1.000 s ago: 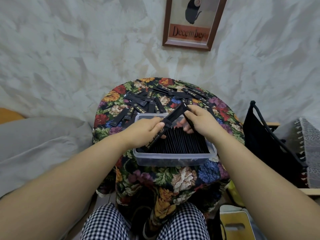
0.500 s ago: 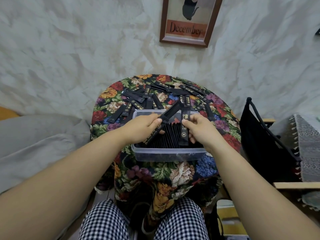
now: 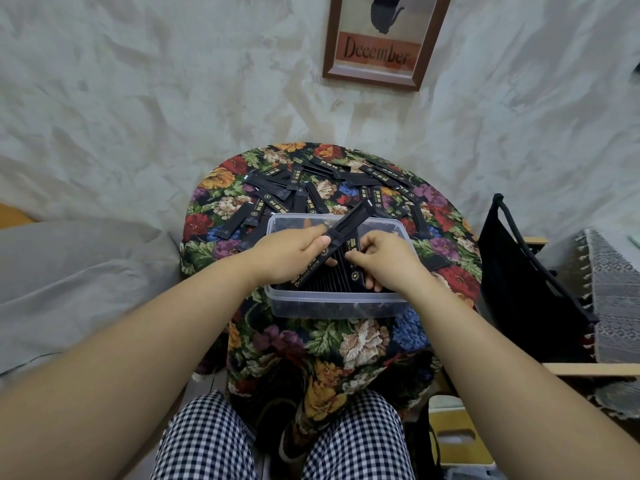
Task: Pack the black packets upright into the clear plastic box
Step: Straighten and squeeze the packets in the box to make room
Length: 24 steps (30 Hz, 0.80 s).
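Observation:
A clear plastic box (image 3: 332,304) stands at the near edge of a round table with a flowered cloth (image 3: 360,341). Several black packets (image 3: 323,282) stand upright in a row inside it. My left hand (image 3: 289,252) grips a small bundle of black packets (image 3: 348,225) that slants up over the box. My right hand (image 3: 384,259) pinches one black packet (image 3: 355,275) and holds it upright at the right end of the row. Many loose black packets (image 3: 277,195) lie scattered on the cloth behind the box.
A black bag (image 3: 519,282) hangs to the right of the table beside a wooden shelf with a grey woven cloth (image 3: 613,292). A grey cushion (image 3: 69,282) lies on the left. A framed "December" picture (image 3: 381,39) hangs on the wall. My checked trousers (image 3: 277,441) are below.
My right hand has drawn one packet off the bundle and lowered it upright into the box against the row. My left hand keeps the bundle over the box.

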Each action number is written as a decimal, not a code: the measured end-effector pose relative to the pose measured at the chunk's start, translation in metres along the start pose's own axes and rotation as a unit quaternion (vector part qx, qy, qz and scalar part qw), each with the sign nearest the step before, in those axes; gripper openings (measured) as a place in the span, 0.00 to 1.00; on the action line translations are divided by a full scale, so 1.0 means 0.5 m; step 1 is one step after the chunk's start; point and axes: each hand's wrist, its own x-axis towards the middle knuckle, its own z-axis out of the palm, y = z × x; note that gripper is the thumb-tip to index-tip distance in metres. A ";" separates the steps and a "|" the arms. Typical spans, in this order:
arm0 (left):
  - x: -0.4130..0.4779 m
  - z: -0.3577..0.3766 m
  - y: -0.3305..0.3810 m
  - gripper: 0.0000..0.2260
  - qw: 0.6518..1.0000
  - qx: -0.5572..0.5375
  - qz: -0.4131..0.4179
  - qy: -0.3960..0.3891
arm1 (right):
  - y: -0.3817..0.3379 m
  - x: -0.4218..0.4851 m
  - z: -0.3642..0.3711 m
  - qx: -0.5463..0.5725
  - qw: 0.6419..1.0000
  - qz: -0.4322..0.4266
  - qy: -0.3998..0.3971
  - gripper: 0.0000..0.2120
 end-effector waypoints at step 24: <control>-0.011 0.002 0.017 0.18 0.998 0.012 -0.018 0.052 | -0.001 0.003 0.012 0.012 0.999 -0.012 0.039 0.06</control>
